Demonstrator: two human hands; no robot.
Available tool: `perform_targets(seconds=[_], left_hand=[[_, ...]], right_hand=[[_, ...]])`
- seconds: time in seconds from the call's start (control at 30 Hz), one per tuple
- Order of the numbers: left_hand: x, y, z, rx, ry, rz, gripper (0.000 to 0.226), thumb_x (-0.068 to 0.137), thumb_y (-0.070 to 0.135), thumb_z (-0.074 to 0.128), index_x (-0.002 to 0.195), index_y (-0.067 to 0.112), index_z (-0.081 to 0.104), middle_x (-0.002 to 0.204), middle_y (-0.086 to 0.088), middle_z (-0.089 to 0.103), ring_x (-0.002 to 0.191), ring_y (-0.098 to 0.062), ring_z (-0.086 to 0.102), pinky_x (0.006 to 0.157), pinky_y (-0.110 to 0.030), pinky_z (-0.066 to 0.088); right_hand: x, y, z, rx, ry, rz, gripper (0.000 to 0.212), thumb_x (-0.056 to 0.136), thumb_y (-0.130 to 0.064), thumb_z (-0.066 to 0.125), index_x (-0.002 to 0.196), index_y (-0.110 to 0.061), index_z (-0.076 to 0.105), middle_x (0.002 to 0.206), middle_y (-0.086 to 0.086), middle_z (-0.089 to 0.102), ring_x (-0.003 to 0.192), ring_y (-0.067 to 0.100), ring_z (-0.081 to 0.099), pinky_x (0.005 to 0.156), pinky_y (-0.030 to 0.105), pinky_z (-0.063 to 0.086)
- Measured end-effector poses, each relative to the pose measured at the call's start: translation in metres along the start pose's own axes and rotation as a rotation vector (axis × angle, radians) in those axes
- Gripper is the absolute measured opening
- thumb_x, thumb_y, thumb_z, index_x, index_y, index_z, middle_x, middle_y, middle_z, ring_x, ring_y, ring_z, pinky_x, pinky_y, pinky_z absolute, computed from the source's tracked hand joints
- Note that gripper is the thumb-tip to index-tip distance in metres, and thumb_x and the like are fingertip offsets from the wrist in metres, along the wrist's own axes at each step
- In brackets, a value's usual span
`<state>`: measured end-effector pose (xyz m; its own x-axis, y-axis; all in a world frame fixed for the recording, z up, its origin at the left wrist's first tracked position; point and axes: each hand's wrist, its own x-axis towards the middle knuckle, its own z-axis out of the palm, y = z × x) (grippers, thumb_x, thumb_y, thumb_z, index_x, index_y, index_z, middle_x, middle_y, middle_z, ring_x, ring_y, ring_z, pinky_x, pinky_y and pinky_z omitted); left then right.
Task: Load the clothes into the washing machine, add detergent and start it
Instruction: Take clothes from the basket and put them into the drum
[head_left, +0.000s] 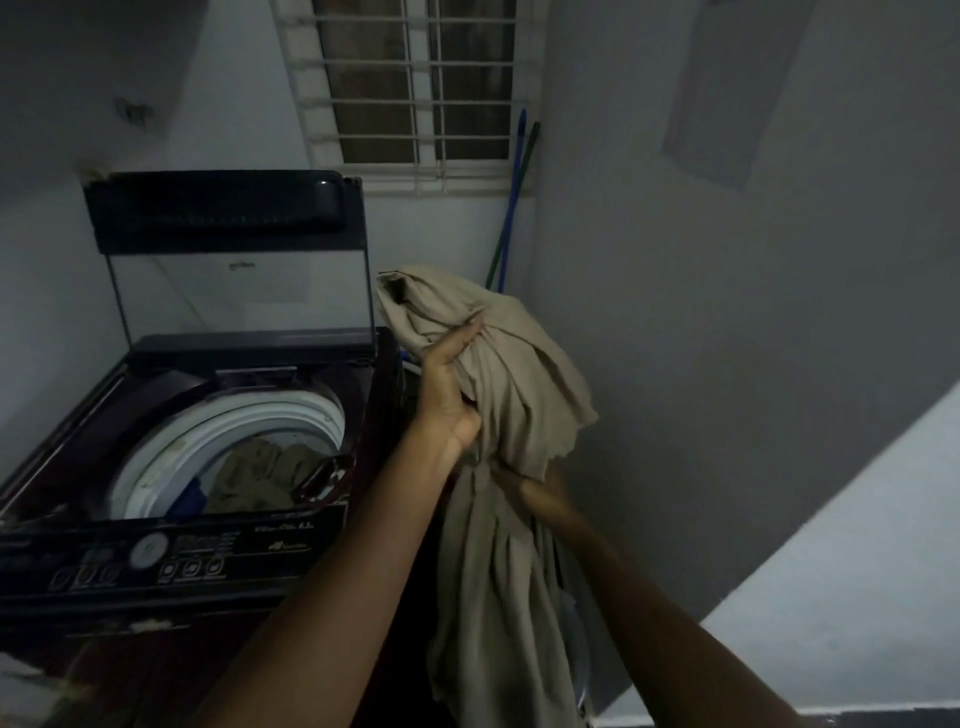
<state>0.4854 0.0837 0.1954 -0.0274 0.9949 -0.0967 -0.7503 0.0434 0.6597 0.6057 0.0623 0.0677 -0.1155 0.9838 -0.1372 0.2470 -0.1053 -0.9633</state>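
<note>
A dark top-loading washing machine (358, 395) stands at the left with its lid (223, 202) raised upright. Olive and blue clothes (260, 473) lie inside its white drum. To the right of the machine I hold up a beige garment (519, 374) that hangs down in long folds. My left hand (447, 384) grips its upper bunched part. My right hand (535, 493) grips it lower down, partly hidden by the cloth. The control panel (171, 556) with a round dial and buttons faces me at the machine's front.
A barred window (415, 88) sits in the back wall above the machine. Blue and green broom handles (511, 208) lean in the corner behind the garment. A grey wall (727, 312) closes the right side, with a lighter ledge (857, 597) at the lower right.
</note>
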Motion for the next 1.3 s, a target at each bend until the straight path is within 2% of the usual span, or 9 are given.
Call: perform_targets(seconds=[0.13, 0.23, 0.47, 0.57, 0.77, 0.9, 1.07, 1.2, 1.3], left_hand=[[0.01, 0.026, -0.044, 0.347, 0.154, 0.139, 0.045, 0.077, 0.012, 0.068, 0.12, -0.001, 0.065, 0.111, -0.009, 0.071, 0.096, -0.023, 0.069, 0.086, -0.034, 0.055], [0.004, 0.022, -0.067, 0.872, 0.213, 0.152, 0.057, 0.063, 0.025, 0.074, 0.119, 0.013, 0.067, 0.115, -0.002, 0.071, 0.105, -0.02, 0.067, 0.096, -0.036, 0.053], [0.011, -0.014, -0.069, 1.421, -0.209, 0.04, 0.071, 0.056, 0.043, 0.08, 0.122, 0.022, 0.065, 0.119, 0.002, 0.068, 0.113, -0.015, 0.062, 0.101, -0.04, 0.051], [0.008, -0.018, -0.078, 1.22, -0.413, -0.035, 0.081, 0.056, 0.03, 0.094, 0.129, 0.017, 0.061, 0.128, 0.005, 0.066, 0.122, -0.013, 0.059, 0.107, -0.035, 0.046], [-0.008, -0.032, -0.066, 0.846, 0.112, 0.084, 0.039, 0.077, 0.0, 0.078, 0.113, 0.0, 0.065, 0.114, -0.023, 0.067, 0.108, -0.036, 0.064, 0.068, -0.037, 0.056], [-0.006, -0.031, -0.054, 0.632, 0.206, 0.11, 0.033, 0.078, 0.005, 0.078, 0.103, 0.023, 0.066, 0.103, 0.003, 0.069, 0.098, -0.015, 0.065, 0.073, -0.021, 0.054], [0.001, -0.012, -0.03, 0.446, 0.257, 0.231, 0.069, 0.056, 0.028, 0.084, 0.121, 0.013, 0.066, 0.119, -0.003, 0.07, 0.108, -0.02, 0.067, 0.09, -0.038, 0.056], [0.006, 0.006, -0.014, 0.244, 0.22, 0.215, 0.06, 0.07, 0.033, 0.073, 0.122, 0.004, 0.066, 0.115, -0.013, 0.071, 0.104, -0.028, 0.068, 0.086, -0.039, 0.057], [0.001, 0.002, -0.003, 0.078, 0.16, 0.073, 0.047, 0.091, 0.034, 0.059, 0.126, 0.003, 0.062, 0.113, -0.016, 0.069, 0.102, -0.031, 0.065, 0.09, -0.042, 0.054]], right_hand=[[0.007, -0.007, -0.035, 0.104, 0.331, -0.08, 0.031, 0.095, -0.002, 0.05, 0.126, 0.0, 0.054, 0.119, 0.006, 0.056, 0.111, 0.01, 0.053, 0.083, 0.017, 0.039], [0.016, -0.036, -0.06, 0.169, 0.468, -0.149, 0.016, 0.086, 0.0, 0.057, 0.087, -0.013, 0.067, 0.083, 0.004, 0.067, 0.069, -0.002, 0.059, 0.067, 0.024, 0.049], [0.03, -0.113, -0.052, -0.121, 0.496, -0.212, 0.011, 0.078, -0.018, 0.063, 0.083, -0.027, 0.06, 0.088, -0.002, 0.068, 0.08, 0.017, 0.063, 0.072, 0.03, 0.05], [0.023, -0.131, -0.053, -0.099, 0.14, -0.205, 0.032, 0.063, -0.015, 0.062, 0.093, -0.027, 0.06, 0.103, 0.004, 0.065, 0.096, 0.022, 0.063, 0.089, 0.038, 0.054], [0.004, -0.147, -0.04, 0.197, -0.4, -0.123, 0.048, 0.065, -0.016, 0.05, 0.111, -0.02, 0.064, 0.111, 0.006, 0.066, 0.098, 0.016, 0.062, 0.087, 0.031, 0.051], [0.003, -0.155, -0.042, 0.308, -0.368, -0.155, 0.057, 0.069, -0.027, 0.041, 0.12, -0.011, 0.059, 0.109, 0.005, 0.064, 0.097, 0.02, 0.061, 0.081, 0.029, 0.051], [0.001, -0.103, -0.068, 0.322, -0.176, -0.355, 0.055, 0.076, -0.012, 0.053, 0.13, -0.011, 0.05, 0.127, -0.001, 0.061, 0.119, 0.012, 0.057, 0.096, 0.024, 0.046], [-0.013, -0.044, -0.057, -0.036, -0.204, -0.152, 0.126, 0.054, -0.051, 0.084, 0.152, -0.029, 0.007, 0.152, -0.016, 0.021, 0.136, 0.002, 0.029, 0.112, 0.028, 0.03], [-0.011, -0.017, -0.02, -0.138, -0.183, -0.042, 0.128, 0.053, -0.052, 0.088, 0.151, -0.027, 0.01, 0.15, -0.01, 0.032, 0.132, 0.007, 0.038, 0.11, 0.029, 0.035]])
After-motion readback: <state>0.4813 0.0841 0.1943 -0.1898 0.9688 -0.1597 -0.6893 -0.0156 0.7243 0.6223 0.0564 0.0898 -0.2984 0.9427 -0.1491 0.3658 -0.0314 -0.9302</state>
